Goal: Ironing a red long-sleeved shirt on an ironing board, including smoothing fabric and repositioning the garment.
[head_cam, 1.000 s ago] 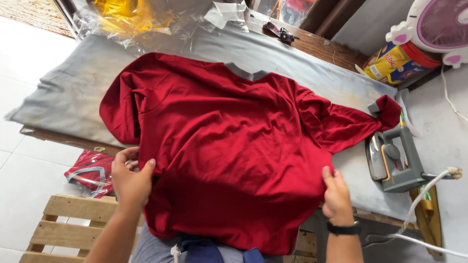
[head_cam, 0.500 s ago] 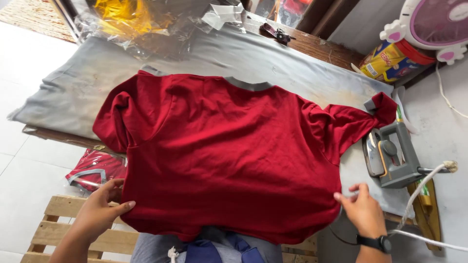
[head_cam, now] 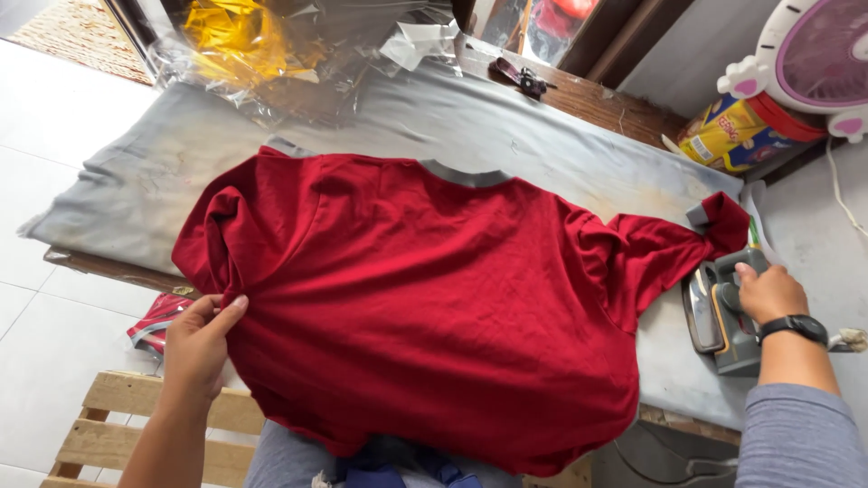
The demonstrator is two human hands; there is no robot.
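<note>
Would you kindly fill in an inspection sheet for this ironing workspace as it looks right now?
Surface: grey padded ironing cover, stained near its right end.
Job's things: red shirt spread flat, grey collar away from the person; iron standing at the right edge.
Clutter: clear plastic wrap with yellow inside; yellow packet; dark strap.
Hands: left hand pinching the shirt's left side; right hand on the iron handle, wristwatch on.
Cables: white cord at right.
Surroundings: fan; wooden pallet; white tiled floor.
</note>
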